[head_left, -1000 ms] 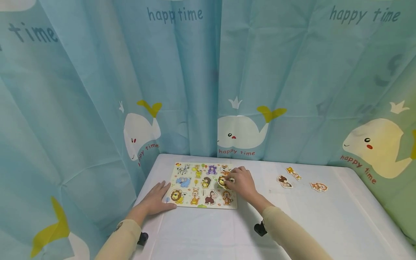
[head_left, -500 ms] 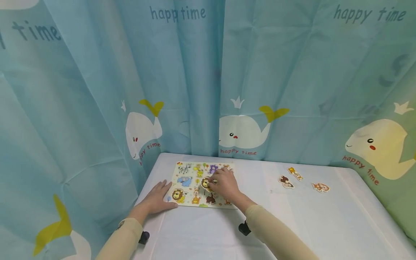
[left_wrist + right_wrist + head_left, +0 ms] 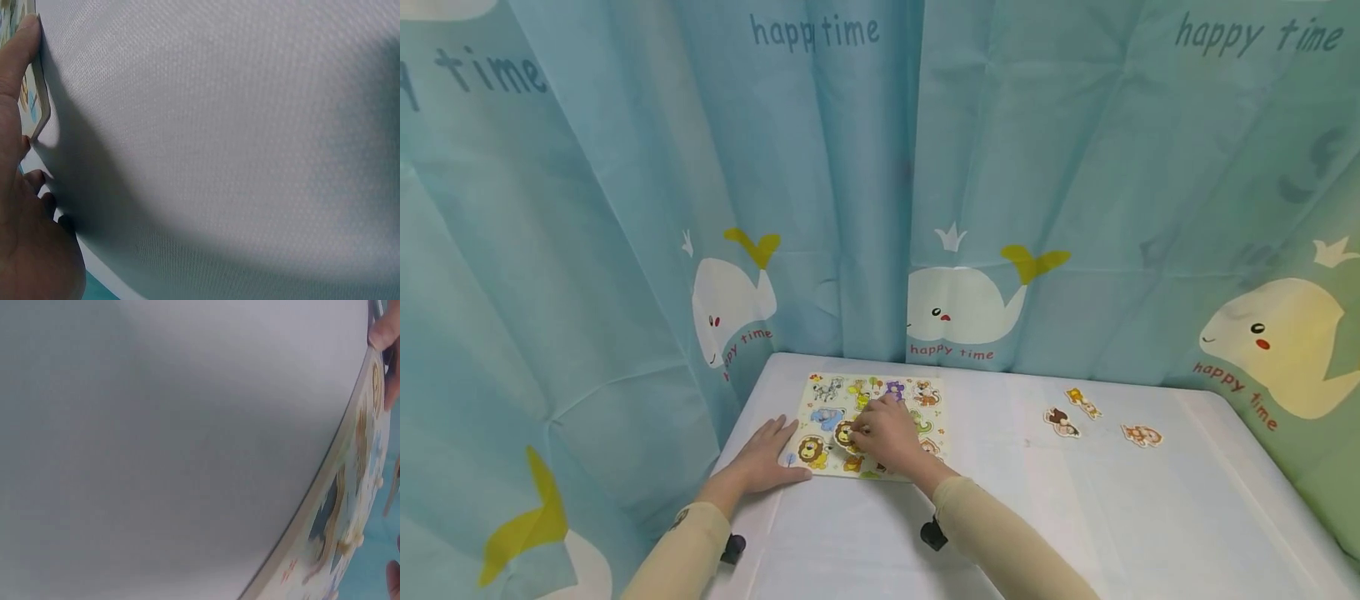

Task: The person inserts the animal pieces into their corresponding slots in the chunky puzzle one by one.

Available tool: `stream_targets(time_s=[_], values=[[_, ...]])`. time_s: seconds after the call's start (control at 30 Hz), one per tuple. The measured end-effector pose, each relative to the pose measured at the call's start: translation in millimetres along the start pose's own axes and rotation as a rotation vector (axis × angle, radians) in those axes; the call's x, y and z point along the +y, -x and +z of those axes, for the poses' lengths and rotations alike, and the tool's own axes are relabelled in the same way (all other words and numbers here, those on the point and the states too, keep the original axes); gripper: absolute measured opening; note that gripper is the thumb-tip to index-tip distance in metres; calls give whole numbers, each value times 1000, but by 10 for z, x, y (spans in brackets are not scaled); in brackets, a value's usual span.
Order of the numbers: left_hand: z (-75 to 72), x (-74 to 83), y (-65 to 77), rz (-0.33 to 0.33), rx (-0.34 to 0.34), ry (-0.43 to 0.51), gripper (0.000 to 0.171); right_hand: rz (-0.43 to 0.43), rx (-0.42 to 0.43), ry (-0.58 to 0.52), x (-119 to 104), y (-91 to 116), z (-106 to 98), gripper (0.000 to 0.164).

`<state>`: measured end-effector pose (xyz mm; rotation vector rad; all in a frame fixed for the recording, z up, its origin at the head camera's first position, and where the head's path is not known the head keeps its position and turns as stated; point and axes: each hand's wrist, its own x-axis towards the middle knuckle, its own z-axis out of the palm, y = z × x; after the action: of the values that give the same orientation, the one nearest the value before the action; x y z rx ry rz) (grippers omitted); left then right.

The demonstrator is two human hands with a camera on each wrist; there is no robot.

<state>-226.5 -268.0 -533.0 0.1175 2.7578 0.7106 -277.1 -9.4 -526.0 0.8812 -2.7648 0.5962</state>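
Note:
My right hand [image 3: 887,433] pinches a lion puzzle piece [image 3: 844,435] just above the animal puzzle board [image 3: 934,471], over its left-middle part. Close by, at the board's lower left, is a lion picture [image 3: 811,451]. My left hand [image 3: 763,458] rests against the board's left side, fingers extended along the edge and thumb at the front corner. In the left wrist view the left hand [image 3: 31,244] touches the board's edge [image 3: 40,94]. Only fingertips of the right hand [image 3: 394,578] show in the right wrist view, with small knobs on the board [image 3: 294,569].
Three loose animal pieces lie right of the board: a yellow piece [image 3: 1083,402], a dark brown piece [image 3: 1061,422] and an orange-brown piece [image 3: 1142,435]. A white cloth covers the table [image 3: 1075,517]. A blue whale-print curtain [image 3: 850,208] hangs behind and to the left.
My right hand has moved left across the board with the lion piece, from its right side to the left-middle. The left hand has stayed at the board's edge.

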Motion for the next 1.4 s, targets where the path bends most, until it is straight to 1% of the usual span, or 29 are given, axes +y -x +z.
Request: stream_targets(time_s=[0.13,0.37,0.47,0.63,0.83,1.07,1.13,1.3,1.4], values=[[9,-18,2,0,-3,-9,106,2,-22,-1,-107,-40,71,9],[20,-27,-1,-8,3,-14,108,-5,-23,30,-243,-116,173,11],[21,-24,-4,-4,3,-14,107,-13,-14,28,-284,-135,207,10],[40,-45,-31,-1,7,-13,108,-26,2,28,-323,-157,274,8],[83,-111,-75,27,31,-6,109,-22,-4,58,-374,-180,369,9],[66,-112,-59,35,19,-24,111,-9,-1,71,-430,-180,438,9],[60,-109,-53,43,25,-25,112,-8,2,77,-451,-184,450,9],[48,-96,-39,42,20,-35,109,-9,8,98,-492,-183,457,11],[33,-77,-33,29,12,-34,108,-3,8,99,-508,-178,455,11]])
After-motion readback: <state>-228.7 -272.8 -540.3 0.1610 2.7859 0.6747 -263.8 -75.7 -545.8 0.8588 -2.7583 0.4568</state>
